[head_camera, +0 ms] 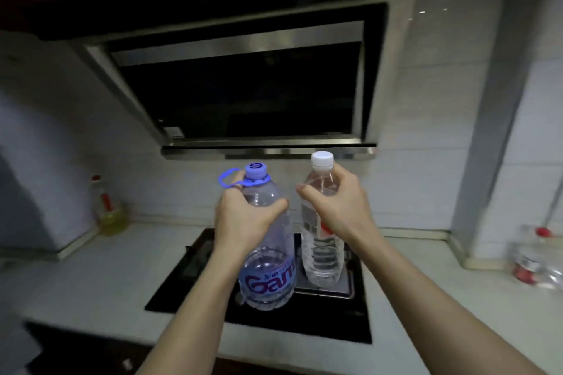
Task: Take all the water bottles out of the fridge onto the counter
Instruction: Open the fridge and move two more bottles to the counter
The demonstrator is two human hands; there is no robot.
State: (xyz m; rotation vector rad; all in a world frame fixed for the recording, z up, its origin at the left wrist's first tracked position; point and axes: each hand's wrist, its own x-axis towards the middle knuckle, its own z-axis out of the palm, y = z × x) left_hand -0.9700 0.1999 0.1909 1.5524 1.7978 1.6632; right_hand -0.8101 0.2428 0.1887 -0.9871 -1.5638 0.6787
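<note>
Counter [100, 277]: two hands [240, 216], two bottles [268, 268].

Left hand [243, 216] covers the shoulder of the blue-capped bottle [268, 271]; its label reads only "Gam", the rest turned away. Right hand [338, 207] hides the neck of the white-capped bottle [320, 256]. At 3 o'clock, clear bottles with red caps [536, 265] are blurred and cut by the edge; their count is unclear. At 9 o'clock, a yellow-liquid bottle [106, 210] is blurred, label unreadable.
</note>
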